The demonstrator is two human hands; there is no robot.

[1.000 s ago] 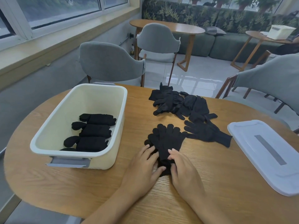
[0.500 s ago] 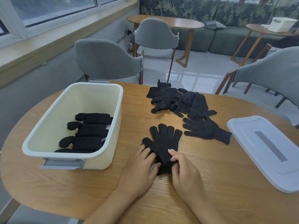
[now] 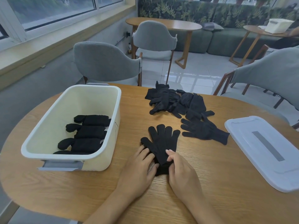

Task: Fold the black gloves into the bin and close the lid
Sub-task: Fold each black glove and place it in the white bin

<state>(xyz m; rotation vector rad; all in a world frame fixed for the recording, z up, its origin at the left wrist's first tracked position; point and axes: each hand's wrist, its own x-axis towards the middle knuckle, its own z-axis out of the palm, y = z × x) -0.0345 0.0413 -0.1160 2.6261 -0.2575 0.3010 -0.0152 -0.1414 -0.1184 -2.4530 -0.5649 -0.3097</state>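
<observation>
Fingers of my left hand (image 3: pixel 139 165) lie nearly straight and a little spread, their tips resting on the left edge of the black glove (image 3: pixel 162 143) in front of me, near its cuff. My right hand (image 3: pixel 181 171) curls at the glove's cuff end, thumb and forefinger pinching the black fabric there. Whether this is one glove or a stacked pair I cannot tell; it lies flat on the wooden table (image 3: pixel 210 183) with its fingers pointing away from me and its thumb out to the left. Just to its right and a little farther off lies a second glove (image 3: pixel 203 130), flat, its fingers pointing left and its cuff toward the lid (image 3: pixel 265 151). That white lid, with a grey strip down its middle, rests flat on the table at my right, well apart from the bin (image 3: pixel 103 160). Beyond the two gloves sits a loose pile of black gloves (image 3: pixel 176 101) near the far edge of the table. At my left stands the cream bin, open, with a grey handle on its near end, and inside it a row of folded gloves (image 3: pixel 88 132) lies along the right wall. Across the table stands a grey chair (image 3: pixel 105 62).
</observation>
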